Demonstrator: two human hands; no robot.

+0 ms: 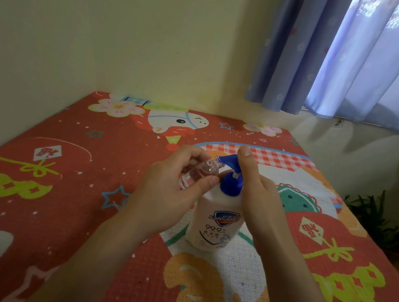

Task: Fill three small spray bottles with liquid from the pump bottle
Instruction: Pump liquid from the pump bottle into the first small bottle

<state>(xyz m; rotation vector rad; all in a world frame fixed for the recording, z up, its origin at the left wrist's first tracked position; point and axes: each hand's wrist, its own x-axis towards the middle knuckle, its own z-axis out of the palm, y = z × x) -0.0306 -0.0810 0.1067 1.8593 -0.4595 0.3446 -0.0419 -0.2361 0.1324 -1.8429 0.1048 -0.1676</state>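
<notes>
My left hand point(164, 194) pinches a small clear spray bottle point(197, 172), tilted at the spout | right hand point(256, 188) presses the white pump bottle's point(215, 221) blue head, fingers apparently straight | patterned mat point(66, 186)

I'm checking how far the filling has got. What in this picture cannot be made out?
Head view only:
- Liquid level in the small clear bottle: left hand wraps it.
- Other two spray bottles: not in view.
- Right hand fingers: behind the blue pump head.
- Pump bottle small print: too small.
</notes>
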